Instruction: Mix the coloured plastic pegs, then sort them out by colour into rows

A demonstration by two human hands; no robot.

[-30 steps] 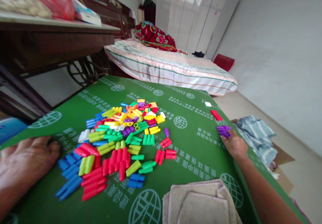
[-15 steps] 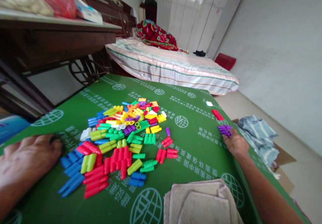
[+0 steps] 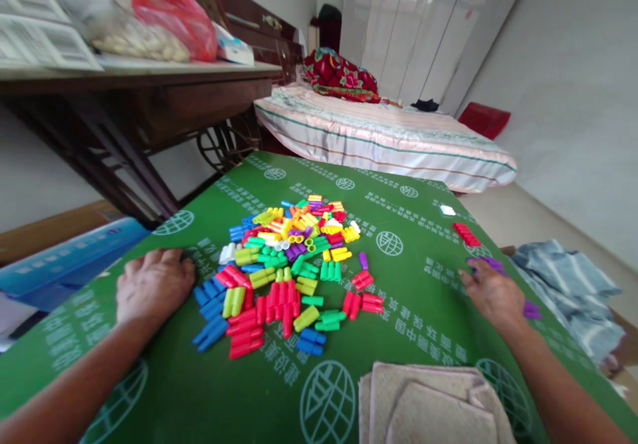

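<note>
My left hand point(image 3: 155, 284) lies palm down on the green table point(image 3: 209, 397), left of the pile, with nothing visible in it. My right hand point(image 3: 493, 294) is low over the table's right side, thumb and forefinger apart. Just beyond its fingers is a purple plastic tube-shaped building block point(image 3: 492, 264), partly hidden by the hand. Another purple block point(image 3: 532, 310) shows behind the wrist. Farther up that side lie a row of red blocks point(image 3: 466, 234) and a white block point(image 3: 447, 210). Between the hands spreads a pile of bullet-shaped blocks point(image 3: 286, 301) in several colours.
A folded beige cloth point(image 3: 433, 404) lies at the table's near edge. Blue striped fabric point(image 3: 563, 291) sits beyond the right edge. A sewing-machine table point(image 3: 199, 92) with bags stands at the left, and a bed point(image 3: 389, 131) is behind.
The view has swung left. My right hand has come slightly left off the purple block it held, its thumb and finger parting. A second purple block now shows behind the wrist.
</note>
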